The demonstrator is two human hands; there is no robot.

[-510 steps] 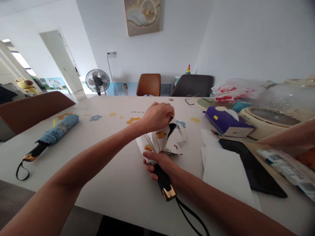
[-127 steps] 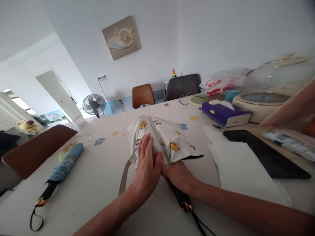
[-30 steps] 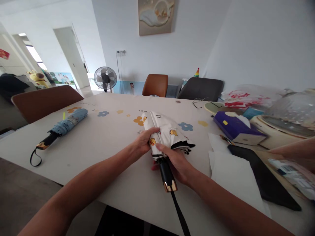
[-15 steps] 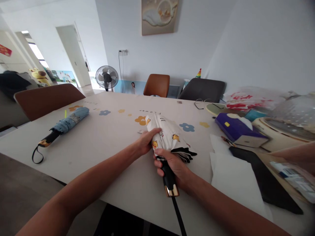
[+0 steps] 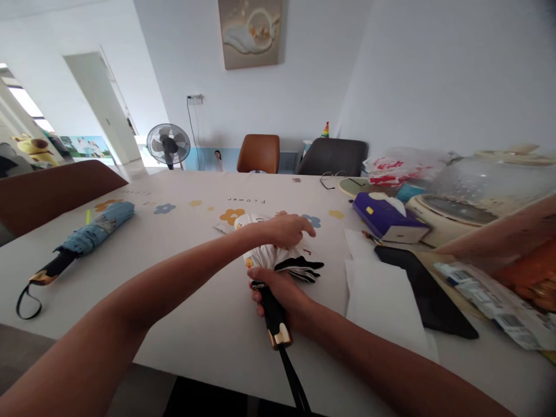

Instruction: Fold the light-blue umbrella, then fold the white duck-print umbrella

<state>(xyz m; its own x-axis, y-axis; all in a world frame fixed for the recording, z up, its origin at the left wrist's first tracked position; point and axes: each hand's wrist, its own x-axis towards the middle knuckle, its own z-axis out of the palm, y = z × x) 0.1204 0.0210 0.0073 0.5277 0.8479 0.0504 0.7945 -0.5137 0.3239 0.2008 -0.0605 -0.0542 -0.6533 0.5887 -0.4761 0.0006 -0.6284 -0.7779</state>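
A white umbrella (image 5: 264,258) with small yellow cartoon prints and a black inner side lies loosely folded on the table. Its black handle (image 5: 274,315) has a gold end and a black strap, and points toward me. My right hand (image 5: 275,292) is wrapped round the top of the handle and the base of the cloth. Over the cloth is my left hand (image 5: 289,229), palm down, its fingers reaching to the right and partly spread. A folded blue umbrella (image 5: 99,229) with a black and gold handle lies at the left.
The white table (image 5: 182,249) has flower prints. On its right side are white sheets (image 5: 382,295), a black flat case (image 5: 428,289), a purple tissue box (image 5: 386,217), glasses (image 5: 334,178), plastic bags and a large lidded container (image 5: 460,202). Chairs stand at the far and left edges.
My left hand has let go of the umbrella's left side and moved across its top to the right. My right hand keeps its hold. The view has turned slightly right.
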